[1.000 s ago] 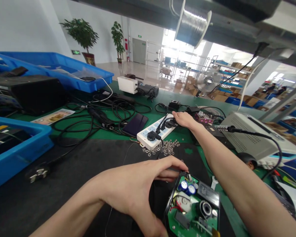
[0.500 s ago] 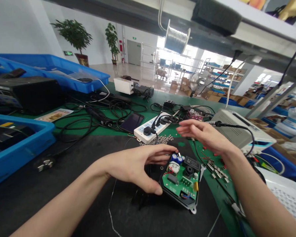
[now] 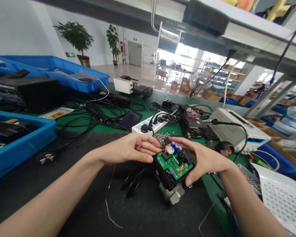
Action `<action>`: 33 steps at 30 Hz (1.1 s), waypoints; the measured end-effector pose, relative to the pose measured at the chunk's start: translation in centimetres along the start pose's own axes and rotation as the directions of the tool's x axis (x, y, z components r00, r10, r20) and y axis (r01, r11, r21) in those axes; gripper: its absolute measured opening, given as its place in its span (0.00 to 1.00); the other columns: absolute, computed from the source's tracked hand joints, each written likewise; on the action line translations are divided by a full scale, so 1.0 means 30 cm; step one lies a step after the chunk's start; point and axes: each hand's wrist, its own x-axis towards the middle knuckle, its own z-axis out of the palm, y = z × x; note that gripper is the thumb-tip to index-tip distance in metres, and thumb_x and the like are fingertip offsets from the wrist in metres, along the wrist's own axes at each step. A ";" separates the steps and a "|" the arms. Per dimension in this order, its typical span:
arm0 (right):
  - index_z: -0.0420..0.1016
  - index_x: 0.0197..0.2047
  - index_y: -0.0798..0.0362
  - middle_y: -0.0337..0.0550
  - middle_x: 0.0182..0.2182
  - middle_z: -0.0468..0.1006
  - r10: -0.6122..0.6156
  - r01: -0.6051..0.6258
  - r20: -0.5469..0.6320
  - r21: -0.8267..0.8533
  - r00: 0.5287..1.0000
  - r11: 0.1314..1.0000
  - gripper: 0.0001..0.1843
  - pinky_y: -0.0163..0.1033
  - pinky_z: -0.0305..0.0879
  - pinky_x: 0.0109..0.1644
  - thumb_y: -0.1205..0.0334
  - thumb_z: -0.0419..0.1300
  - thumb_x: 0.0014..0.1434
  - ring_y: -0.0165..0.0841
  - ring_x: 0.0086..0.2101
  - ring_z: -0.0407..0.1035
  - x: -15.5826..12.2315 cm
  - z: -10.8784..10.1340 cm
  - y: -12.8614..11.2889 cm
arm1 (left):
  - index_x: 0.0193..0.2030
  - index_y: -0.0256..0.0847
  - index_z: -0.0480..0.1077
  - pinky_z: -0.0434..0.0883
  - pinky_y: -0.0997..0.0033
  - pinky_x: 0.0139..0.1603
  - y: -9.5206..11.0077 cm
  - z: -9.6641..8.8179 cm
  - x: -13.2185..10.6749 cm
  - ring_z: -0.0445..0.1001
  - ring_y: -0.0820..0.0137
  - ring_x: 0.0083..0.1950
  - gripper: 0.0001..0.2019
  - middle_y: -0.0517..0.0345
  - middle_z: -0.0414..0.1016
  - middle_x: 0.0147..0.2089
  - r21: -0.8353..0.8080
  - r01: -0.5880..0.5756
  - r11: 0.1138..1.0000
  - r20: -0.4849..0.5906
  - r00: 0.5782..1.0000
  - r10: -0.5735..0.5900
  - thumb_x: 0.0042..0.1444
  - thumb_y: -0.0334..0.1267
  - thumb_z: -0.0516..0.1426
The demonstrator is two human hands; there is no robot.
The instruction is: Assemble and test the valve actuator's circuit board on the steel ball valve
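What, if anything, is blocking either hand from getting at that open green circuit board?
Nothing visible. The right hand curves around the right side of the black housing around the circuit board, and the left hand is at its left edge, though whether it touches is unclear. The small metal parts lie beyond, not between.

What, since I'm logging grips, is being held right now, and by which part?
The circuit board unit, by its black housing: the right hand grips the right side; the left hand is at the left edge, its contact unclear.
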 end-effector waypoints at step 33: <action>0.75 0.57 0.46 0.42 0.55 0.82 0.249 -0.058 -0.407 0.428 0.879 0.902 0.31 0.54 0.69 0.64 0.46 0.76 0.55 0.47 0.57 0.74 0.141 0.192 0.051 | 0.67 0.42 0.65 0.72 0.61 0.59 -0.115 0.064 0.070 0.74 0.55 0.61 0.32 0.47 0.73 0.64 -0.131 -0.148 0.980 -0.182 0.976 0.123 0.59 0.43 0.69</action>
